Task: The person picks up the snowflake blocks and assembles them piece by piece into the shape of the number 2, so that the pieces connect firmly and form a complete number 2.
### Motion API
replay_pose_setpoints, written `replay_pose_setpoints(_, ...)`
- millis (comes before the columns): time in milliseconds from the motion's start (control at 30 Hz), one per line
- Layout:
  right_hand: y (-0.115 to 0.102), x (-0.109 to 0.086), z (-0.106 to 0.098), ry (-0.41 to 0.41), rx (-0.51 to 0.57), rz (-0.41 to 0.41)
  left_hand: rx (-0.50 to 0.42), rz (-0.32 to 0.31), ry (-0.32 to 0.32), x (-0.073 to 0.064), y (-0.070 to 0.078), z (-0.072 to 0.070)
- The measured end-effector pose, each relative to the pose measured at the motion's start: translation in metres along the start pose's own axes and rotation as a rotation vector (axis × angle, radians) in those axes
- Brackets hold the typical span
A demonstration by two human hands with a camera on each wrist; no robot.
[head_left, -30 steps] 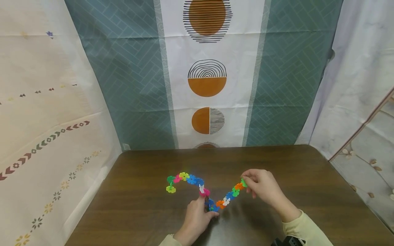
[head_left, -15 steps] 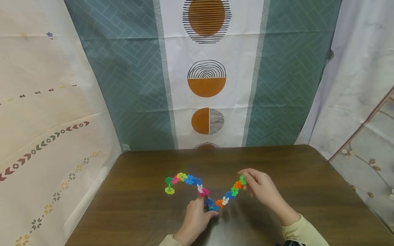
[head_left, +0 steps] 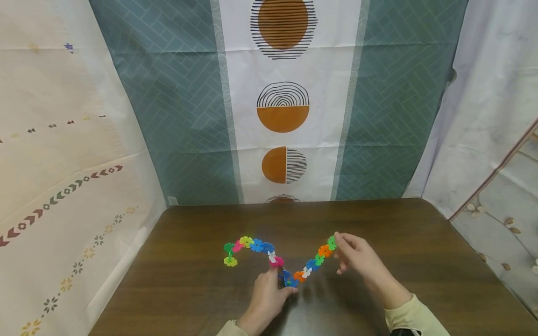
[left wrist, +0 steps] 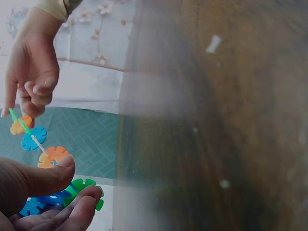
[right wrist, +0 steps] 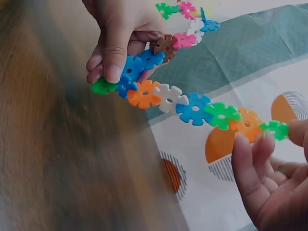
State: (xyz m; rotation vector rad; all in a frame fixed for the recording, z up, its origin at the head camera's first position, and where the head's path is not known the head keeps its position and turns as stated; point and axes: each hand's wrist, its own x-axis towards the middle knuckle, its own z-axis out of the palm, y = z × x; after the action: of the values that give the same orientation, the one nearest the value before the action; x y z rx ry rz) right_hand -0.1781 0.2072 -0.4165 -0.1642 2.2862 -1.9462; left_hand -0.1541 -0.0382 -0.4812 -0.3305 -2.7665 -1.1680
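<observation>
A chain of interlocking plastic snowflake discs [head_left: 257, 245] in many colours is held up over the wooden table in both hands. My left hand [head_left: 266, 296] grips it near the middle, where blue discs [right wrist: 129, 70] and a green disc [right wrist: 104, 86] meet under the thumb. From there the left part curves away and ends in a yellow disc [head_left: 230, 262]. The right part climbs through orange, white, blue and green discs. My right hand [head_left: 361, 259] pinches the green end disc [right wrist: 274, 130] beside an orange disc [right wrist: 247, 123].
The brown wooden table [head_left: 193, 289] spreads beneath both hands. Behind it hangs a green and white cloth [head_left: 281, 140] with orange circles. Patterned pale cloths [head_left: 63, 140] line the left side, and a pale floral cloth [head_left: 496, 186] lines the right.
My right hand's fingers have shifted on the green end disc, which now shows more fully. The chain's left end has drifted slightly left; my left hand stays nearly in place.
</observation>
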Motion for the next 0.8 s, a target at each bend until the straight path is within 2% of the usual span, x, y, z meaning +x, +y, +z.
replay_pose_setpoints(200,0.005,0.001,-0.005,-0.183,0.16,0.08,0.002,-0.003,-0.002,0.0,0.0,0.0)
replay_pose_setpoints(333,0.01,0.002,-0.005,-0.233,0.237,0.09,-0.011,0.0,-0.008,0.0,-0.001,-0.001)
replay_pose_setpoints(467,0.013,0.002,-0.003,-0.204,0.273,0.081,-0.015,0.001,-0.009,0.0,-0.001,0.0)
replay_pose_setpoints(667,0.013,0.001,0.002,-0.122,0.26,0.078,-0.029,0.005,-0.01,0.0,-0.001,-0.001)
replay_pose_setpoints(800,0.011,0.0,0.005,-0.099,0.262,0.064,-0.029,0.0,-0.012,0.0,-0.001,-0.001)
